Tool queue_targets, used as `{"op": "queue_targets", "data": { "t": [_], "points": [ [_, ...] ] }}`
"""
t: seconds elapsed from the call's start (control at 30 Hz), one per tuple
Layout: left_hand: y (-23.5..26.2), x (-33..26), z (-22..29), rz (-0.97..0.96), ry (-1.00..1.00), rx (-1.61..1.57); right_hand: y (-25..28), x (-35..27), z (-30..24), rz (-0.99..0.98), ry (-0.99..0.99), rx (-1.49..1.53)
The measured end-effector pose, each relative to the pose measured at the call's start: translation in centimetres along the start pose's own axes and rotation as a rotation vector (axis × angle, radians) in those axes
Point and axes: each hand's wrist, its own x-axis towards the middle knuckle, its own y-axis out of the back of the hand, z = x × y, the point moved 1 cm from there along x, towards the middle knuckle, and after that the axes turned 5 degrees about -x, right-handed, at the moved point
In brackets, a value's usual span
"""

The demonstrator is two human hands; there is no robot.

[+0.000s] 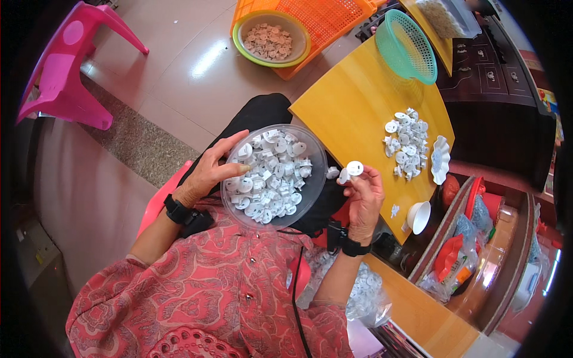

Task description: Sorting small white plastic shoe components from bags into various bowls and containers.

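Observation:
A clear plastic bowl [315,179] rests on my lap, filled with several small white round plastic parts [271,176]. My left hand [209,170] grips the bowl's left rim, fingers curled over the edge and touching the parts inside. My right hand [363,197] is raised just right of the bowl, pinching two small white round parts [351,170] between its fingertips. Both wrists wear black bands.
A yellow table [352,101] carries a pile of white parts [406,143], a white scalloped dish [440,158], a white cup [419,216] and a green basket [407,46]. On the floor sit an orange crate [334,18] with a bowl of tan pieces [270,40], and a pink stool [62,65].

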Motion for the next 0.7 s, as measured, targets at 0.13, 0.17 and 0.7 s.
{"op": "queue_targets", "data": {
  "t": [0.13, 0.17, 0.7],
  "points": [
    [-0.1, 0.3, -0.3, -0.014, 0.005, -0.023, 0.0, -0.4, 0.0, -0.134, -0.028, -0.106],
    [-0.2, 0.3, -0.2, -0.021, 0.004, -0.003, -0.2, -0.6, 0.5, -0.148, -0.070, -0.090],
    [-0.2, 0.2, 0.0, -0.024, 0.005, -0.032, 7.8, 6.8, -4.0, 0.238, 0.130, 0.184]
  ]
}}
